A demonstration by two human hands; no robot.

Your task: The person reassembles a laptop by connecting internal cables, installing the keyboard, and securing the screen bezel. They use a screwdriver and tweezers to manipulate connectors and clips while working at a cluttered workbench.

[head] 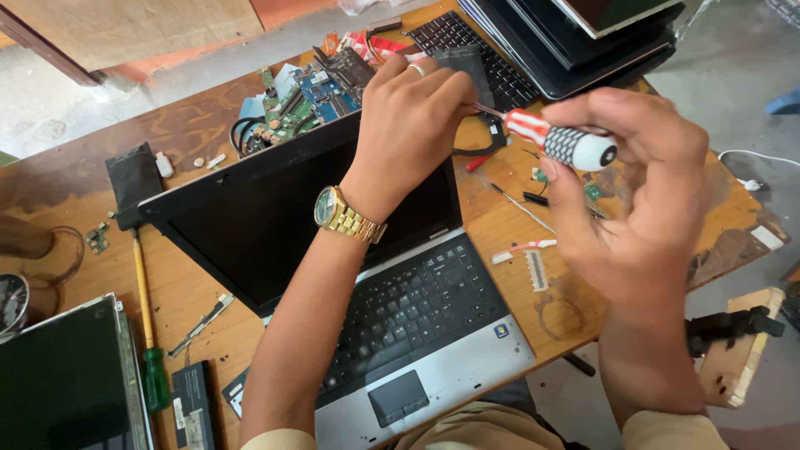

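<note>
An open laptop (417, 308) with a dark screen and silver palm rest stands on the wooden table (192, 125) in front of me. My left hand (408, 117), with a gold watch on the wrist and a ring on a finger, grips the top right corner of the screen lid. My right hand (633, 192) holds a screwdriver (558, 142) with a red, white and black handle. Its metal tip points at the lid corner, right by my left fingers.
Loose circuit boards (308, 96) and cables lie behind the lid. Stacked laptops (575, 42) fill the far right corner. A green-handled screwdriver (148, 333) and another screen panel (67, 383) lie at the left. Small parts and a thin tool (521, 208) are scattered right of the laptop.
</note>
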